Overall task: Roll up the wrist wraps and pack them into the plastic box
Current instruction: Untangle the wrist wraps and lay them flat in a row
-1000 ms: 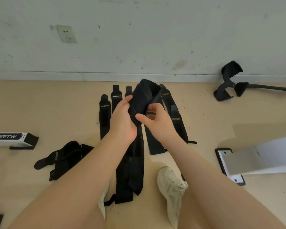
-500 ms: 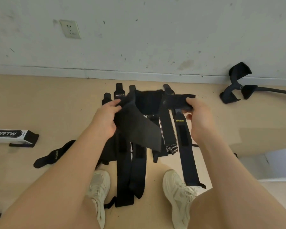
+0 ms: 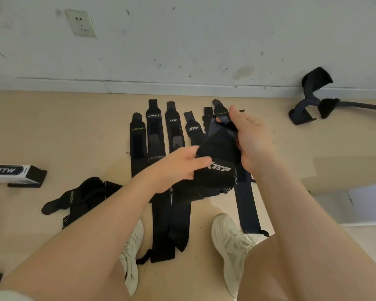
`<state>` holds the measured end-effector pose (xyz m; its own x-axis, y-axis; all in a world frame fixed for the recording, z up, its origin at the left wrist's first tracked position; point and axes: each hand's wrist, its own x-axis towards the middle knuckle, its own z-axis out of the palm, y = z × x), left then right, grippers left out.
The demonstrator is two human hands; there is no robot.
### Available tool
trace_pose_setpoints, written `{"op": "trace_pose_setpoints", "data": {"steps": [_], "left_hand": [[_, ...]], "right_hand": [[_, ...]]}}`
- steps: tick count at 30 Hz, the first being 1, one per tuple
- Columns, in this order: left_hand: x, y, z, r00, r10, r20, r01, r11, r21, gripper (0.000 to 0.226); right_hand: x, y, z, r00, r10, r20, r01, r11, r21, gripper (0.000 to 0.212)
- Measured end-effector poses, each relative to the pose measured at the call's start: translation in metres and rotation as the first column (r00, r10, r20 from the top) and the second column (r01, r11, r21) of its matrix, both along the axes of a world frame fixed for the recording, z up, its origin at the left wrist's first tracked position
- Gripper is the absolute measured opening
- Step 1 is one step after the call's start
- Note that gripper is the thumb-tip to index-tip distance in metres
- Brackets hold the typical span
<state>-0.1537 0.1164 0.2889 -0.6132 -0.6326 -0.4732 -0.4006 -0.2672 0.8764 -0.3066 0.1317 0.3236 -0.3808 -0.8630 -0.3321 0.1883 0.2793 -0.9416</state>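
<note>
I hold a black wrist wrap [image 3: 218,155] with white lettering above the floor, partly wound into a thick roll. My left hand [image 3: 178,168] grips the roll's left side, thumb on top. My right hand [image 3: 251,137] clasps its upper right end, fingers curled round the strap. Several more black wrist wraps [image 3: 155,135] lie flat side by side on the floor beneath and behind my hands. No plastic box is plainly in view.
A crumpled black wrap [image 3: 80,198] lies at the left, near a white and black carton [image 3: 11,173]. A black exercise strap with handles [image 3: 310,98] sits by the wall at right. A pale panel [image 3: 360,203] is at the right edge. My two white shoes [image 3: 230,242] stand below.
My hands, spread apart with the wrap stretched between them half a second ago, have come together, and the wrap is now bunched into a roll between them.
</note>
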Motion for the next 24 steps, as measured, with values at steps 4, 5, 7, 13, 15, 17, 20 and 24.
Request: {"op": "trace_pose_setpoints", "data": {"steps": [4,5,7,13,15,17,20,24], "left_hand": [[0.002,-0.005,-0.005,0.997,0.050,-0.063,-0.030,0.959,0.280,0.038],[0.003,-0.007,-0.009,0.999,0.026,-0.034,-0.013,0.940,0.340,0.052],[0.005,-0.009,-0.017,0.994,-0.088,0.067,0.053,0.909,0.414,0.072],[-0.003,0.003,-0.044,0.999,0.003,0.035,-0.018,0.895,0.445,0.058],[-0.009,0.005,-0.045,0.973,0.229,-0.023,-0.192,0.863,0.467,0.045],[-0.013,0.005,-0.048,0.901,0.428,-0.074,-0.332,0.787,0.520,0.017],[-0.019,0.003,-0.050,0.835,0.549,-0.048,-0.426,0.699,0.575,0.018],[-0.023,-0.008,-0.048,0.902,0.423,0.088,-0.399,0.737,0.546,0.023]], "right_hand": [[-0.013,-0.005,-0.006,0.974,-0.137,0.178,0.120,0.987,0.104,0.023],[-0.016,-0.005,-0.007,0.961,-0.144,0.238,0.122,0.987,0.103,0.020],[-0.024,-0.008,-0.013,0.944,-0.132,0.303,0.117,0.991,0.068,0.020],[-0.030,-0.012,-0.041,0.982,-0.054,0.179,0.042,0.997,0.070,0.047],[-0.034,-0.013,-0.050,0.954,-0.075,0.291,0.043,0.993,0.114,0.042],[-0.038,-0.012,-0.060,0.911,-0.028,0.411,-0.080,0.967,0.242,0.050],[-0.034,-0.004,-0.076,0.912,0.184,0.366,-0.351,0.813,0.465,0.041],[-0.028,-0.008,-0.087,0.941,0.221,0.258,-0.313,0.858,0.406,0.013]]}}
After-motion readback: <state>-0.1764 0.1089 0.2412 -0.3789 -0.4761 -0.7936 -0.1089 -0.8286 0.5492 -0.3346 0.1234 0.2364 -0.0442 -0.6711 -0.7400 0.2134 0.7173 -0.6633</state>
